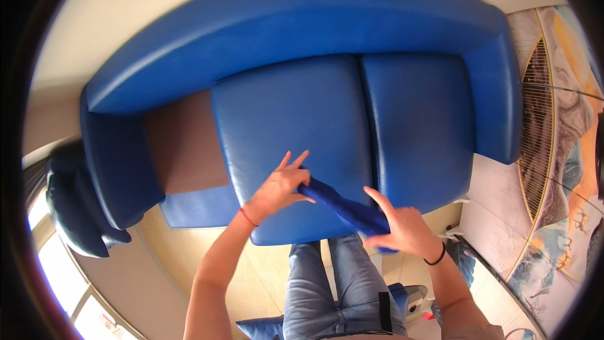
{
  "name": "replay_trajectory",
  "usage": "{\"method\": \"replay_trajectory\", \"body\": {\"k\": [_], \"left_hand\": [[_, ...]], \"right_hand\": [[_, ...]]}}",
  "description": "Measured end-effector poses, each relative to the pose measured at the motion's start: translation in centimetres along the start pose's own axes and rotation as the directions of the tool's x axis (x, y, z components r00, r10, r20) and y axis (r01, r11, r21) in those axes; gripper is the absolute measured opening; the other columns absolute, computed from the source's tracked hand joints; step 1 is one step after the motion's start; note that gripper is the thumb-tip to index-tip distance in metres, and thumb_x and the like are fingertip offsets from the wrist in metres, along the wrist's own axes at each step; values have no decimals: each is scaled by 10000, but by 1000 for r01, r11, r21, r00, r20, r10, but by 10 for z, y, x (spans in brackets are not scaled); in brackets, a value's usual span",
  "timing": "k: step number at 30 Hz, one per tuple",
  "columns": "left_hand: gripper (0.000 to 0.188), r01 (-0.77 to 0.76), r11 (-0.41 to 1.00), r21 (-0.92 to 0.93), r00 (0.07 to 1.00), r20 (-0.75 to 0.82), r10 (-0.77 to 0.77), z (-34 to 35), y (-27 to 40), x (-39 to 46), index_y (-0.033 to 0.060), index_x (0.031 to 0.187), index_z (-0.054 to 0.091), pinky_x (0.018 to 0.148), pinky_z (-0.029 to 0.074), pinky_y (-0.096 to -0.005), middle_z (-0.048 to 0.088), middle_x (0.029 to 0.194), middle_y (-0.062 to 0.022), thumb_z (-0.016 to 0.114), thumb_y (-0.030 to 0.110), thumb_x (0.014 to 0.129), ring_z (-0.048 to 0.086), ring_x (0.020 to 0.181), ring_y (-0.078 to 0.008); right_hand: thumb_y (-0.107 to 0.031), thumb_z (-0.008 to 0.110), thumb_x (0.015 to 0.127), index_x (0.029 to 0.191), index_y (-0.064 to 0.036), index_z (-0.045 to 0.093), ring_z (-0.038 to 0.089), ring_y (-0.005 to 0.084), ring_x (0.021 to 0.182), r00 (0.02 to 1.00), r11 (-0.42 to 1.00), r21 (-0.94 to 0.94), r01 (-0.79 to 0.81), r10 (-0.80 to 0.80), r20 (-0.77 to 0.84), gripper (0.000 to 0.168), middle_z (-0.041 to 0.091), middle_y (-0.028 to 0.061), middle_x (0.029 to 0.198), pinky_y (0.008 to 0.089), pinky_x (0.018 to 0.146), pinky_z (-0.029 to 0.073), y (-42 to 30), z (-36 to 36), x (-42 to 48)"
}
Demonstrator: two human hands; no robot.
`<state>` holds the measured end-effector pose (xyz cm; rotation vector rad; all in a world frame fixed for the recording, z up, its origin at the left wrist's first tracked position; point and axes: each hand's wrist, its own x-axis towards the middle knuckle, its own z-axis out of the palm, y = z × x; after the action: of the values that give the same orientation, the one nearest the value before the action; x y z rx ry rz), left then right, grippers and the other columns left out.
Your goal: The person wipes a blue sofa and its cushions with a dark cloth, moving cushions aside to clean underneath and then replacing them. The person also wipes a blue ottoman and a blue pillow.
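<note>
A twisted blue cloth stretches between my two hands, above the front of a blue sofa seat cushion. My left hand pinches its upper end, with two fingers raised off it. At the lower end, the cloth lies in my right hand, between a spread thumb and the fingers. A bit of cloth shows below that hand; the part inside the grasp is hidden.
A second seat cushion sits at the right of the blue sofa. The sofa's brown base is exposed at left. Dark cushions are beyond the left armrest. Behind my legs lies a blue cushion. A decorated wall borders the right.
</note>
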<state>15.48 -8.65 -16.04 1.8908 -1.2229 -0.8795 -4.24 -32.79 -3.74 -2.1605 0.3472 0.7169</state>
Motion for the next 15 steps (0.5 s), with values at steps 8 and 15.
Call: {"method": "replay_trajectory", "body": {"k": [8, 15], "left_hand": [[339, 117, 982, 145, 905, -423, -45, -82, -30, -26, 43, 874, 554, 717, 595, -345, 703, 947, -131, 730, -150, 657, 706, 1092, -325], [243, 332, 924, 188, 920, -281, -273, -6, -101, -66, 52, 939, 596, 997, 535, -437, 644, 1320, -142, 791, 77, 796, 550, 1328, -372]], "right_hand": [[-242, 705, 906, 1414, -251, 568, 652, 311, 1071, 898, 844, -461, 276, -397, -190, 526, 643, 126, 1294, 423, 861, 507, -5, -27, 110], [-319, 714, 897, 1415, -239, 582, 367, 373, 1453, 919, 795, -532, 291, -387, -76, 540, 442, 146, 1540, 675, 1149, 262, 42, 57, 177]]}}
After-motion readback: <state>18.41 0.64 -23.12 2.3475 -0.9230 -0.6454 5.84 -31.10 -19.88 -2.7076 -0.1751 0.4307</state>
